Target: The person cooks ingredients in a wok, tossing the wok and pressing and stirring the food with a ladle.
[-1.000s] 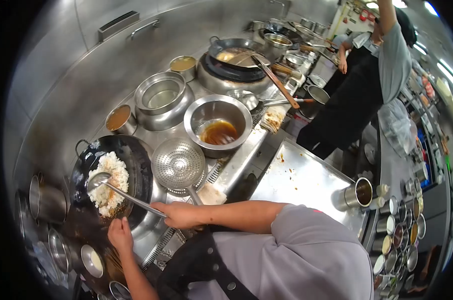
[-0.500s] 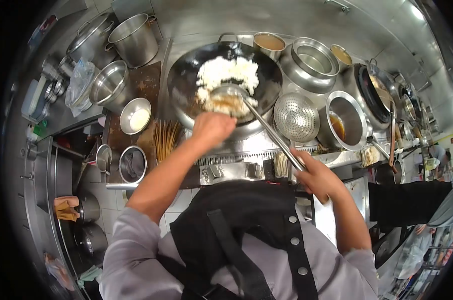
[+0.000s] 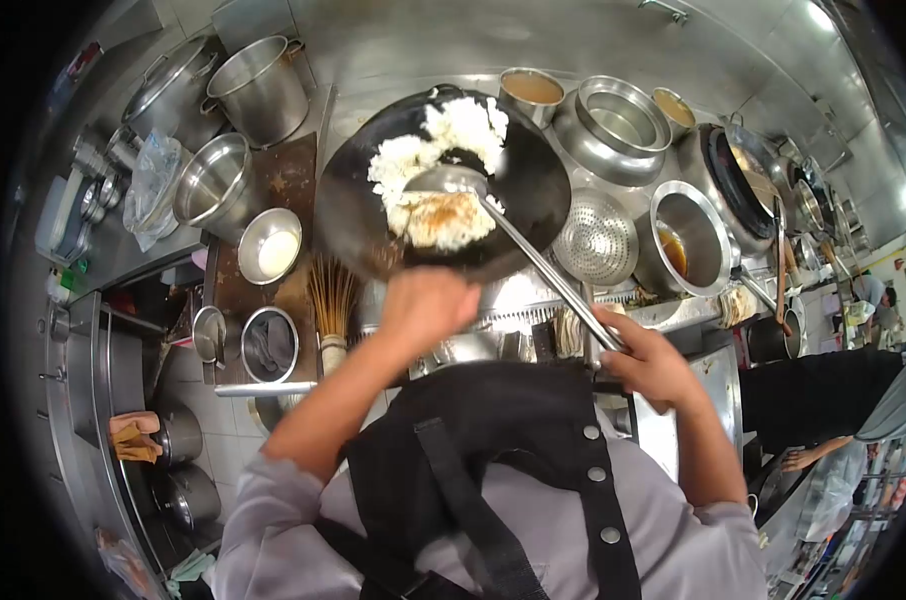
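Observation:
The black wok point(image 3: 533, 220) is tilted over the stove, its outline slightly blurred. White rice point(image 3: 463, 130) lies in it, with a brown-stained patch on the near part. My left hand point(image 3: 431, 308) is closed at the wok's near rim; the part it grips is hidden under the fingers. My right hand point(image 3: 645, 362) wraps around the long metal handle of a ladle point(image 3: 548, 265). The ladle's bowl rests among the rice near the wok's middle.
Right of the wok are a perforated strainer point(image 3: 595, 238) and a deep pot point(image 3: 708, 245) with brown liquid. A bamboo brush point(image 3: 331, 300) and metal bowl point(image 3: 271, 245) stand left. Sauce containers point(image 3: 531, 88) line the back. Another person's hand point(image 3: 801, 458) shows far right.
My left hand has moved down and slightly right, and the wok has tilted with it. The rice has spread up and left. My right hand has shifted slightly down with the ladle.

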Demonstrator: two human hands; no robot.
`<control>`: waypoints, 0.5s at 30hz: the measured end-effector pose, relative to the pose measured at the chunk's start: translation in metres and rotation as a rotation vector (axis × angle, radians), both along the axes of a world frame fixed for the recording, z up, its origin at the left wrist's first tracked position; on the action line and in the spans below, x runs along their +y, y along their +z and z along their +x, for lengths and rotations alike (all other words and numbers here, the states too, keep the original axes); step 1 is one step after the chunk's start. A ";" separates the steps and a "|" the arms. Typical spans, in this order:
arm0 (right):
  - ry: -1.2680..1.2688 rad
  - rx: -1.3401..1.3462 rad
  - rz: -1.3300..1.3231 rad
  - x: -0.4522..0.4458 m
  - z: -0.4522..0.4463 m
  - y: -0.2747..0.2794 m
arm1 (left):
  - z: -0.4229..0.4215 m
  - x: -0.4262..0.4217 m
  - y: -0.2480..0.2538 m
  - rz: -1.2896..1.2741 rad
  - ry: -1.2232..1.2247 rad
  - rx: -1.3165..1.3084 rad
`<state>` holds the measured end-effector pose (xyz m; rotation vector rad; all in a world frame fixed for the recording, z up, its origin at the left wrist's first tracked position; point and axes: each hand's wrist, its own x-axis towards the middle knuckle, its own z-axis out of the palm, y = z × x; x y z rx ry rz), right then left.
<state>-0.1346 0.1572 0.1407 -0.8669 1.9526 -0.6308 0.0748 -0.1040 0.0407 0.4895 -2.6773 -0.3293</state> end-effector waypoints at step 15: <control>0.073 0.040 0.040 0.018 0.006 0.023 | -0.011 -0.019 0.004 0.063 -0.059 0.165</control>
